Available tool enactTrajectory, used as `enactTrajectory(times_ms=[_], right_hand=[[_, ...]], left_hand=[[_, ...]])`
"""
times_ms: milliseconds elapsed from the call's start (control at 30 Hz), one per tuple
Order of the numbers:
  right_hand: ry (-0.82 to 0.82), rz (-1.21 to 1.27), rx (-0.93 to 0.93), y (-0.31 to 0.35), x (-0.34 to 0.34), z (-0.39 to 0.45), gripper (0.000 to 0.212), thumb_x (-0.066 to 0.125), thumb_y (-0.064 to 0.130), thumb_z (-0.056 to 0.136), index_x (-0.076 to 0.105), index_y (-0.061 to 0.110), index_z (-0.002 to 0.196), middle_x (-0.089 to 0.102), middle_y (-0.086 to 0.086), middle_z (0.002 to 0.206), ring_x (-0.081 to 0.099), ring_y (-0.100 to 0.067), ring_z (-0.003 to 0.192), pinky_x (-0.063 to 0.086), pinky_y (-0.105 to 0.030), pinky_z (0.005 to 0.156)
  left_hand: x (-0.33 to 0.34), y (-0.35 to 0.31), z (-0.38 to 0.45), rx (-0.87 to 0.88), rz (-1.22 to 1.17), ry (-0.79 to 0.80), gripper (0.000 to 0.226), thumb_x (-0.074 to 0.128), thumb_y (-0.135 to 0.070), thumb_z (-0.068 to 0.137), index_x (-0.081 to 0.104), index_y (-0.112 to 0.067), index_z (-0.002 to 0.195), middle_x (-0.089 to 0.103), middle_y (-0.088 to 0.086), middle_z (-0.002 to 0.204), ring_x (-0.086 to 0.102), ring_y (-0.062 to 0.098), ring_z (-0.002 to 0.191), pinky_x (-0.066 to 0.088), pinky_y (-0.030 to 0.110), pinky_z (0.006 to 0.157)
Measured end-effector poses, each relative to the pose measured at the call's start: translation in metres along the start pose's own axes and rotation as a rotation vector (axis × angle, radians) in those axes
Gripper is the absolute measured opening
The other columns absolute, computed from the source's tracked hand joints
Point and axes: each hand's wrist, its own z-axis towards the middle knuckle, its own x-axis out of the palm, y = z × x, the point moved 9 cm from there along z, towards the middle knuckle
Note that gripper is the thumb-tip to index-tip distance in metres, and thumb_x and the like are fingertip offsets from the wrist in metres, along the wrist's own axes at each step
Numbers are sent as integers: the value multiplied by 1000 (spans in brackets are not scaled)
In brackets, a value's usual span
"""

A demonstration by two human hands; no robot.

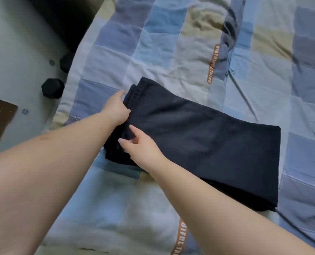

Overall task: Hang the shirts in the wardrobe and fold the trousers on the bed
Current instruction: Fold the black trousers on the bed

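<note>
Dark navy trousers (204, 140) lie folded in layers on the checked bed cover (153, 52), their waistband end pointing left. My left hand (116, 109) grips the waistband edge at the upper left corner of the trousers. My right hand (140, 144) rests on the lower left part of the same end, thumb and fingers pinching the dark cloth. Both forearms reach in from the bottom of the view. No shirts or wardrobe are in view.
The bed's left edge runs beside a pale floor (14, 52). A black dumbbell (52, 88) lies on the floor close to the bed, with a brown board (0, 122) farther left. A dark cord (245, 85) crosses the cover at right.
</note>
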Motion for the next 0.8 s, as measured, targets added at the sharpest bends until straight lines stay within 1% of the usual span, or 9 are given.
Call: enactTrajectory(times_ms=[67,167,333,433,533,600,667,733,800], right_hand=[[55,-29,47,-20,-9,-4,58,53,40,92,33,29,145,63,7,106,60,-13,104,48,-38,97],[-50,10,104,-58,-69,-24,45,53,36,93,47,29,136,63,10,104,64,-10,99,50,-36,96],[-649,227,255,-158,-231,-112,17,53,17,94,61,26,106,66,0,103,65,-12,86,51,-26,78],[-959,182,421,-221,-298,-177,20,54,20,94,59,20,113,62,-1,109,58,-16,91,45,-28,80],[-790,235,589,-281,-309,-193,32,57,30,92,60,12,119,60,-3,106,56,-16,98,44,-35,96],[-602,311,613,-304,-295,-190,21,57,35,92,65,17,101,65,-12,105,61,-25,106,43,-43,100],[-517,349,560,-314,-291,-184,18,58,36,91,64,20,88,69,-5,99,62,-24,107,44,-44,102],[-462,423,476,-312,-287,-170,15,59,35,91,65,22,89,71,3,97,66,-19,99,47,-41,100],[-459,491,414,-318,-289,-166,11,60,31,91,65,22,94,71,1,99,67,-18,96,51,-38,94]], left_hand=[[3,15,2,-54,263,-73,61,55,-7,90,29,-18,145,41,12,139,39,33,128,38,42,99],[33,-2,-4,82,343,-71,59,56,-10,90,33,-19,145,25,11,153,19,33,140,26,45,111],[127,-96,-42,473,396,90,50,55,-14,90,46,-21,139,30,3,152,21,27,142,24,41,114],[188,-143,-61,521,364,214,49,53,-19,92,44,-22,140,31,0,153,21,23,142,24,39,114],[248,-192,-79,591,373,321,46,49,-18,94,44,-21,140,33,-1,152,23,21,142,27,41,114],[284,-215,-89,624,367,388,42,47,-16,95,49,-22,136,40,-2,147,31,20,138,31,39,112],[317,-233,-98,631,344,428,40,45,-18,96,51,-24,135,46,-2,143,38,19,134,34,37,110],[345,-238,-110,661,411,435,44,45,-28,98,41,-27,142,35,-1,152,28,21,141,26,43,115],[378,-232,-126,688,614,439,59,43,-48,96,22,-34,149,8,-1,161,2,23,148,11,55,117]])
